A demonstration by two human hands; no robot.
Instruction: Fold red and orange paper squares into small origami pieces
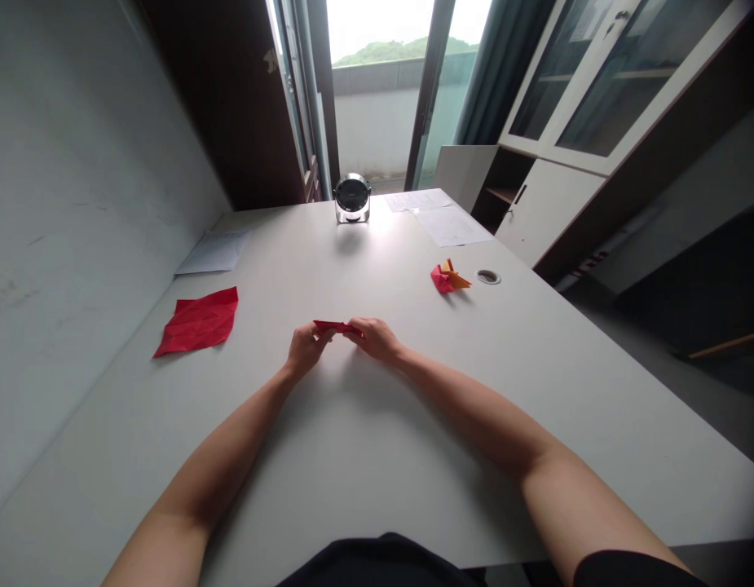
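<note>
Between my two hands is a small folded piece of red paper (336, 327), held just above the table. My left hand (307, 346) pinches its left end, and my right hand (375, 337) grips the right end. Fingers cover both ends, so the exact folded shape is partly hidden. Off to the left lies a creased, unfolded red paper sheet (199, 320). Toward the right stands a folded paper piece in red and orange (450, 277), apart from my hands.
A white table (352, 456) spreads beneath my arms. A round black-and-silver device (352, 197) stands at its far end. White papers (453, 225) lie back right, with more sheets (213, 251) by the left wall. A cable hole (488, 277) is near the right edge.
</note>
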